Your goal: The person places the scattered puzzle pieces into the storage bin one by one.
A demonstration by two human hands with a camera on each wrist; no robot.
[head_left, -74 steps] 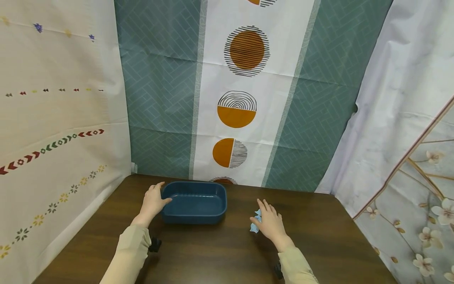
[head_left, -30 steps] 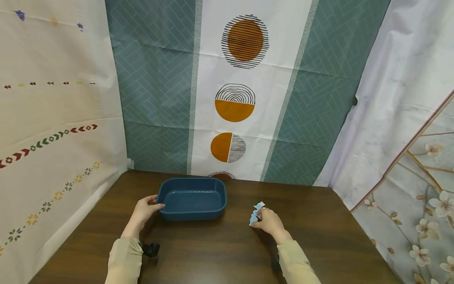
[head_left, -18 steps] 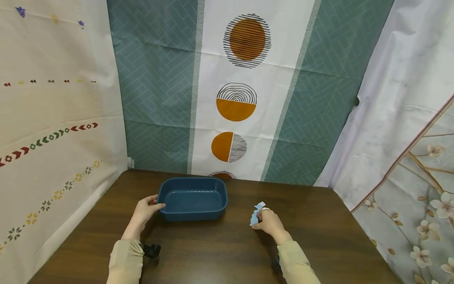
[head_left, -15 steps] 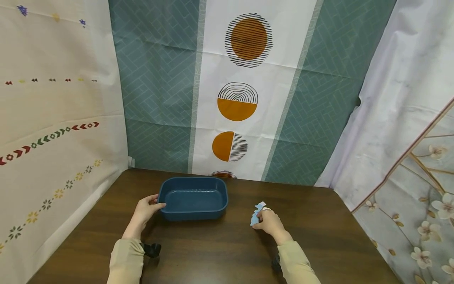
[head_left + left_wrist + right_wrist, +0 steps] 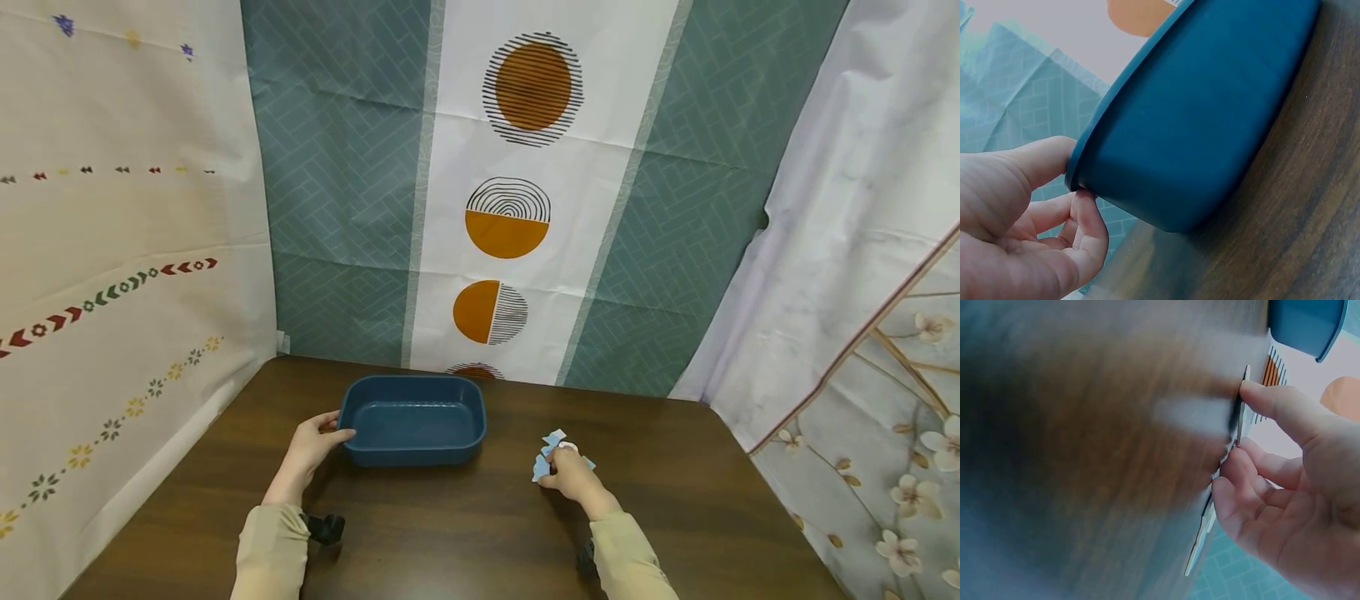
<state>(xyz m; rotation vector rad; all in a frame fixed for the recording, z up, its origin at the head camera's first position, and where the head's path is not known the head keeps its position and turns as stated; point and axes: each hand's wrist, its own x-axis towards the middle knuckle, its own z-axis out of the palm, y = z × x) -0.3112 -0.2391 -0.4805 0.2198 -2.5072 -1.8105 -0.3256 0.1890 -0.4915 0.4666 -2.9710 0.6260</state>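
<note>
A dark blue rectangular dish [image 5: 414, 457] with rounded corners stands at the back of the wooden table. My left hand [image 5: 310, 446] pinches its left end, thumb over the rim and fingers curled beneath the lip, as the left wrist view shows. To the right of the dish is a thin, flat, light blue piece [image 5: 542, 468] with jagged edges and a white patch. Over it, my right hand [image 5: 576, 477] grips with thumb and curled fingers. Seen edge-on in the right wrist view, the piece [image 5: 1194, 553] runs past the fingers close to the tabletop; the hand hides its middle.
Brown wooden table [image 5: 450, 533] spreads under both hands. Behind it hangs a green and white curtain [image 5: 345, 250] with orange circles. Patterned cloth [image 5: 150, 292] closes the left side, and flowered cloth [image 5: 862, 417] the right. A black wrist device [image 5: 326, 528] sits by the left cuff.
From hovering open near the dish, my left hand has taken its rim. The right hand has come down on the light blue piece, its thumb and fingers drawing together and baring more of it.
</note>
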